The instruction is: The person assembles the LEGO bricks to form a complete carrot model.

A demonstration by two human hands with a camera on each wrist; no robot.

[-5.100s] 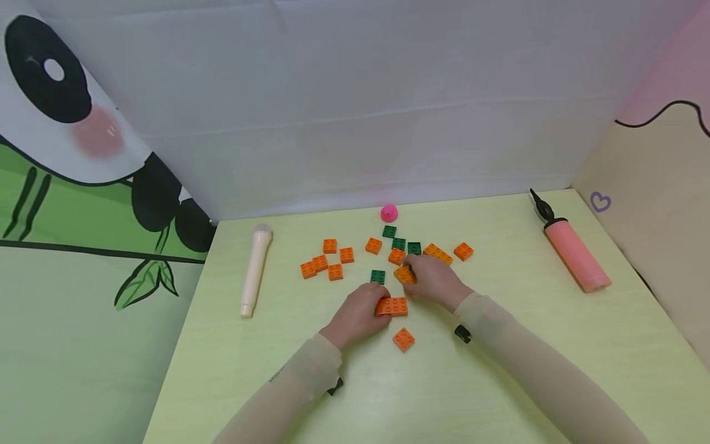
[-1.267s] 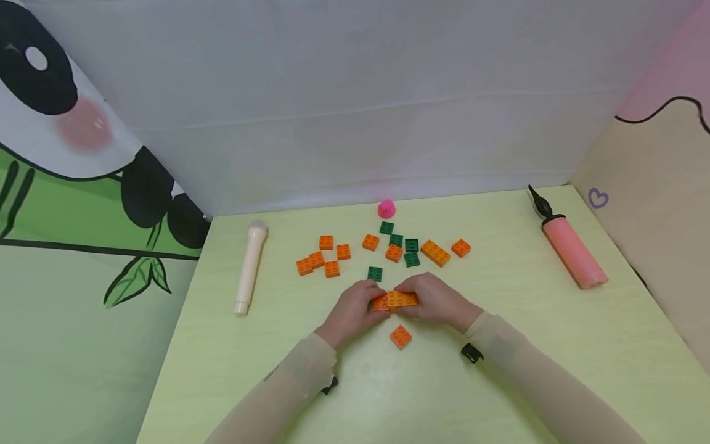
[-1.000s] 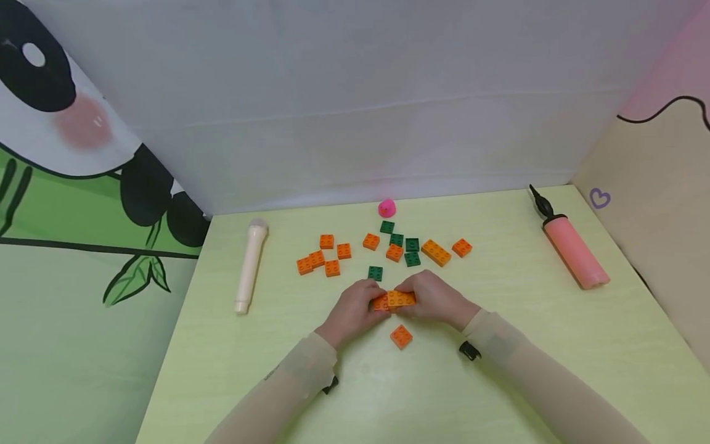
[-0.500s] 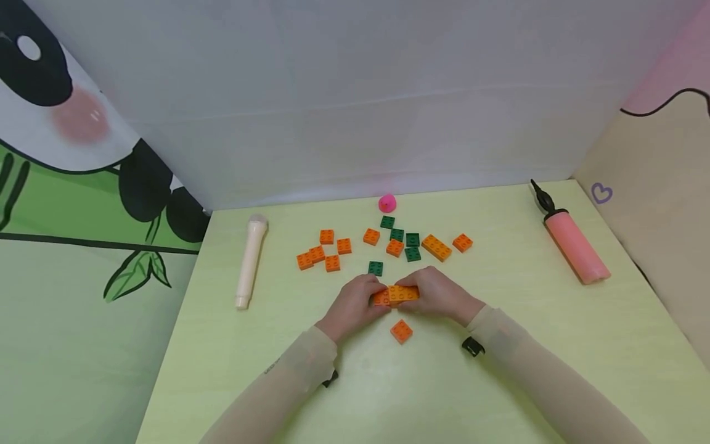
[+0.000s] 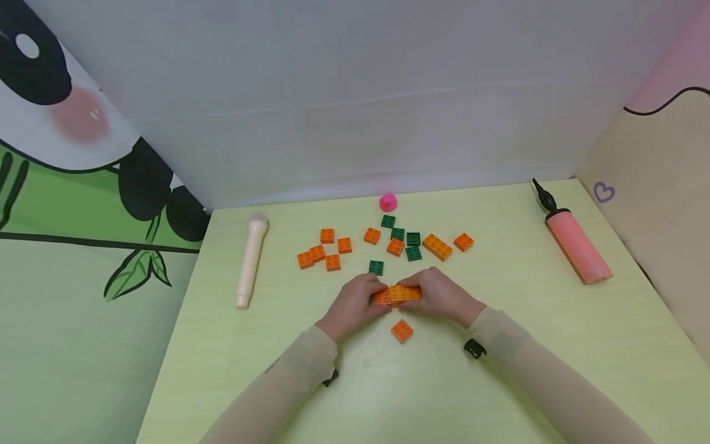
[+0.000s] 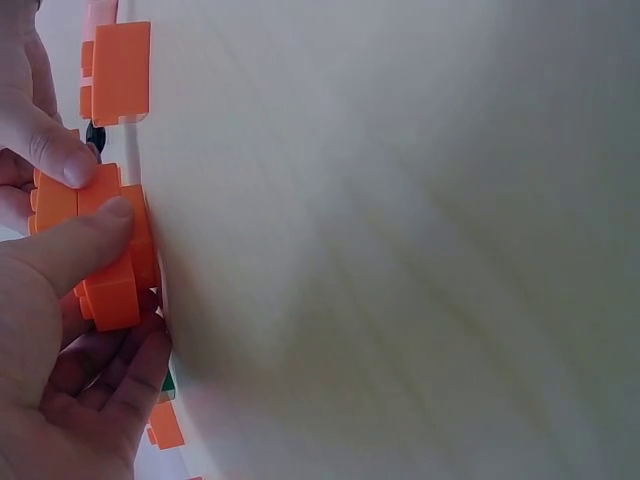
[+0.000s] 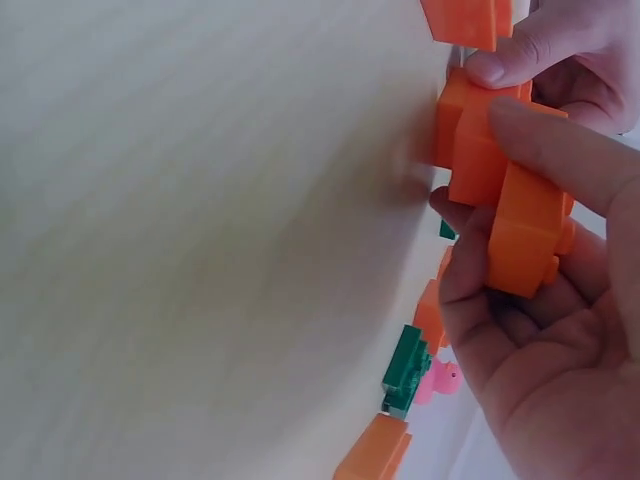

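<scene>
Over the middle of the table, my left hand (image 5: pixel 355 302) pinches the left end of a joined stack of orange toy bricks (image 5: pixel 382 297). My right hand (image 5: pixel 440 296) grips a long, lighter orange brick (image 5: pixel 406 294) that sits on top of the stack and reaches out to the right. The left wrist view has thumbs pressed against the side of the stack (image 6: pixel 110 295). Seen from the right wrist, the long brick (image 7: pixel 525 230) lies between thumb and curled fingers. Fingers hide parts of the stack. A loose orange brick (image 5: pixel 402 331) lies just in front of the hands.
Several loose orange bricks (image 5: pixel 333 263) and green bricks (image 5: pixel 413 253) are scattered behind the hands, with another long orange brick (image 5: pixel 437 247). A pink toy (image 5: pixel 388 202) stands near the back edge. A white microphone-shaped stick (image 5: pixel 252 260) lies left, a pink hand pump (image 5: pixel 579 246) right.
About five seconds ago my right hand was among the back bricks, holding an orange one; it has since come to the left hand's bricks. Over the last second both hands stay nearly still.
</scene>
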